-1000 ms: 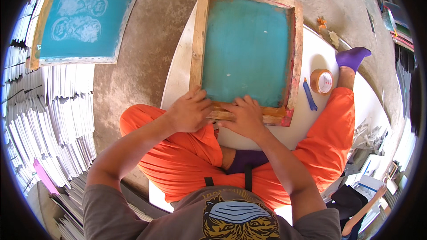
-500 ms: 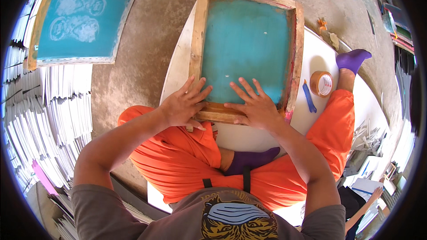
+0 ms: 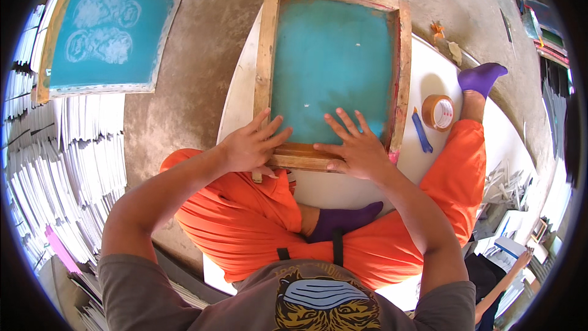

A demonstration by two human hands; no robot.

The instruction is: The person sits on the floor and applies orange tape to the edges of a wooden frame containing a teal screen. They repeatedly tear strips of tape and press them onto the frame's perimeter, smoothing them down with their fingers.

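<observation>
Here, left hand [image 3: 246, 147] and right hand [image 3: 362, 152] rest, fingers [image 3: 347, 122] splayed and gripping nothing, on a teal-filled rectangular wooden frame [image 3: 264, 61].

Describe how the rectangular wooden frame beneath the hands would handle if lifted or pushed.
The rectangular wooden frame would probably stay stiff when lifted, given its thick bars. Its smooth teal panel looks thin, so it may be the fragile part. Lying broad and low, the frame would likely slide rather than tip.

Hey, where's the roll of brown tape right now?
In the head view, the roll of brown tape is on the white surface, right of the wooden frame, between the slim blue tool and the purple-socked foot.
</observation>
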